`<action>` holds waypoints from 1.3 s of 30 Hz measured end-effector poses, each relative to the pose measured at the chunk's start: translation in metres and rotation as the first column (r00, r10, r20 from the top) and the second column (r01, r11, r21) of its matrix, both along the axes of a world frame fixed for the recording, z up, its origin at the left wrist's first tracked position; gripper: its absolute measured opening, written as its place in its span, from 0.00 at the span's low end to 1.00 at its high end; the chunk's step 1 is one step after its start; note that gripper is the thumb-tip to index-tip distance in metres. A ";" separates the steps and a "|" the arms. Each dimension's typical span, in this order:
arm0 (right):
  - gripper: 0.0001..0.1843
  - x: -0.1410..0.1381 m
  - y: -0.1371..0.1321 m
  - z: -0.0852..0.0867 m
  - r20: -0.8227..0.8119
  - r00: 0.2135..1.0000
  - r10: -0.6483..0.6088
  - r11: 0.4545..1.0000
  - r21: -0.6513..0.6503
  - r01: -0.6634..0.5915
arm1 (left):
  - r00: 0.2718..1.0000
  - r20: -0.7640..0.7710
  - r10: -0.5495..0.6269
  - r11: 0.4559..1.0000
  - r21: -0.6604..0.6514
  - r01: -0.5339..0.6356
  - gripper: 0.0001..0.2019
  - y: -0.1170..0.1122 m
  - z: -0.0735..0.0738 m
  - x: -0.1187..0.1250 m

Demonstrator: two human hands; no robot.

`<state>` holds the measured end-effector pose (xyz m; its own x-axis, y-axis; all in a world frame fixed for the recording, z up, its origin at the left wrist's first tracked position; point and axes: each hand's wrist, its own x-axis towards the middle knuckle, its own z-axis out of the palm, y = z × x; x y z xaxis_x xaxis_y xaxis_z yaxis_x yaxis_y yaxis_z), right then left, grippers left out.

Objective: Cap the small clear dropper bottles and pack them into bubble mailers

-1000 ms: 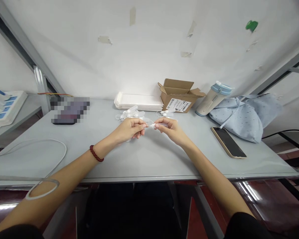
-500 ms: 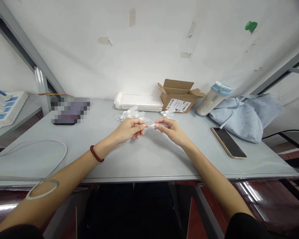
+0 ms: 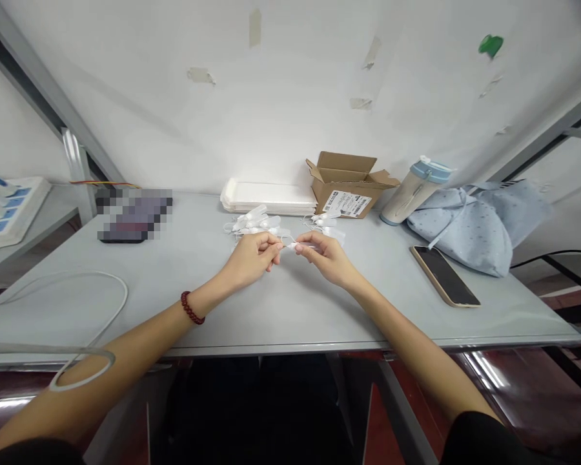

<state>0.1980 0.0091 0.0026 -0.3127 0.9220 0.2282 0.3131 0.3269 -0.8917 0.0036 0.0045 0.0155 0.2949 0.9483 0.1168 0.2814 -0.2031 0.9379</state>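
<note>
Item 1, left hand (image 3: 252, 255): raised just above the grey table (image 3: 295, 310), near its middle. The fingers are curled and the thumb and fingertips pinch the left end of a small white part (image 3: 290, 245). A red bead bracelet (image 3: 192, 307) sits on the wrist.

Item 2, right hand (image 3: 326, 255): just right of the left hand, fingers bent, pinching the right end of the same small white part. The fingertips of the 2 hands almost meet.

Item 3, small white part: held between both hands above the table surface. It is too small to tell its exact form.

Item 4, loose white pieces (image 3: 256, 223): a heap lying on the table just beyond the left hand. A smaller heap (image 3: 325, 223) lies just beyond the right hand.

Item 5, stack of white trays (image 3: 268, 197): at the far edge, against the wall.

Item 6, cardboard box (image 3: 348, 187): open, labelled, just right of the trays.

Item 7, tumbler with blue lid (image 3: 414, 190): tilted, right of the box, leaning toward a pale blue fabric bag (image 3: 479, 223).

Item 8, phone (image 3: 444, 276): flat, screen up, well right of the hands and near the bag.

Item 9, white cable (image 3: 77, 303): looped at the near left of the table.

Item 10, dark object (image 3: 133, 216): far left and blurred, so not identifiable.
</note>
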 end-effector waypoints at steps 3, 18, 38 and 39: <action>0.13 -0.002 -0.001 -0.004 -0.003 1.000 -0.010 1.000 0.014 0.010 | 1.000 -0.001 0.009 1.000 0.012 -0.009 0.08 0.000 -0.004 0.000; 0.13 -0.006 -0.004 -0.007 -0.024 1.000 -0.005 1.000 0.016 0.006 | 1.000 -0.001 0.002 1.000 -0.020 -0.002 0.06 -0.002 -0.009 0.004; 0.16 -0.004 -0.001 -0.005 -0.061 0.998 0.005 1.000 0.011 -0.004 | 0.999 -0.002 -0.040 0.994 -0.101 0.040 0.09 0.005 0.006 -0.005; 0.15 -0.004 -0.001 -0.006 -0.055 0.998 0.010 1.000 0.011 -0.009 | 0.999 -0.013 -0.039 0.995 -0.095 0.038 0.09 0.005 0.005 -0.005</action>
<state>0.1936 0.0080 -0.0039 -0.3082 0.9166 0.2548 0.2602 0.3389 -0.9042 -0.0014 0.0093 0.0204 0.3324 0.9429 0.0223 0.2889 -0.1243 0.9492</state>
